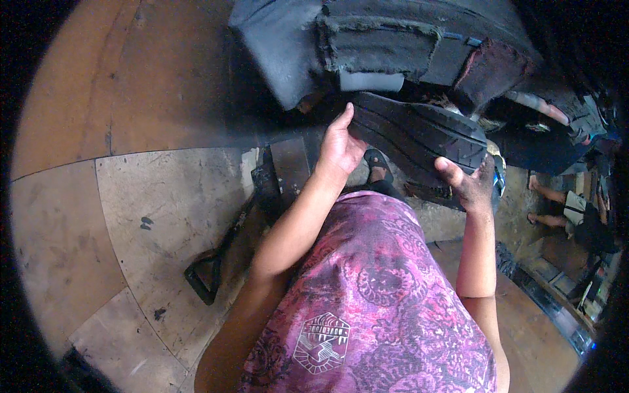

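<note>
A black rubber shoe sole [409, 131] with a grooved tread is stretched between my two hands, its tread toward me. My left hand [342, 143] grips its left end, thumb up along the edge and the other fingers behind it. On the right end, my right hand [468, 182] closes with the thumb on the tread; dark dust covers that hand, and most of its fingers are behind the sole. Just beyond the sole stands a dark machine-like body [380, 52] with worn fabric patches on it. What lies behind the sole is partly hidden.
Left is a wall of brown panels [170, 78] above a stained floor board [170, 223]. A black bent metal bar [208, 278] lies near my left elbow. My sandalled foot [378, 164] shows below the sole. Another person [576, 209] is at the far right, near a cluttered shelf [563, 308].
</note>
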Available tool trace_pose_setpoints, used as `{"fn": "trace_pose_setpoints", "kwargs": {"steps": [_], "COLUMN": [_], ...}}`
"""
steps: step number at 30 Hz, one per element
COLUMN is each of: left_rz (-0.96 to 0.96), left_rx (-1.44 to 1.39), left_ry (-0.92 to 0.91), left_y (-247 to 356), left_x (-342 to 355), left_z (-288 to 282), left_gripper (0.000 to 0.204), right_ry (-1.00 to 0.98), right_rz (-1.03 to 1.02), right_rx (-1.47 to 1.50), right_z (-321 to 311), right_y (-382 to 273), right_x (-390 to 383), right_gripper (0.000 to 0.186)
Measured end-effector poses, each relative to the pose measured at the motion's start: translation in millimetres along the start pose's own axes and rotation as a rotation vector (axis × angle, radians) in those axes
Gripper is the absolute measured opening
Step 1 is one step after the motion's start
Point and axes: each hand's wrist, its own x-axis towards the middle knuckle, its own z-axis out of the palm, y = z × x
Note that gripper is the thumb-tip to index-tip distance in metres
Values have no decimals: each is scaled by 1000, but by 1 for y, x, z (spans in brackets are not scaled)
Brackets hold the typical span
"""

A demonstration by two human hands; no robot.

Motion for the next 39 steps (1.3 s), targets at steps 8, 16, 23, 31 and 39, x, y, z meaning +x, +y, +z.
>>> {"fn": "trace_pose_setpoints", "kwargs": {"steps": [8, 16, 23, 31, 39], "left_rz": [101, 88, 225, 511, 584], "left_rx": [250, 472, 550, 643, 786], "left_ry": [-49, -100, 39, 174, 254], "left_y": [0, -7, -8, -1, -9], "left_x": [-11, -35, -62, -59, -71], "left_z": [26, 31, 28, 54, 68], "left_gripper": [21, 22, 35, 31, 31], "right_ry": [106, -70, -101, -237, -373], "right_rz": [-56, 134, 381, 493, 608], "right_rx": [638, 1266, 1538, 1586, 1552], "right_z": [0, 13, 43, 84, 87], "right_y": [108, 173, 159, 140, 132], "right_x": [-29, -11, 57, 110, 108], "right_gripper": [85, 74, 42, 39, 46]}}
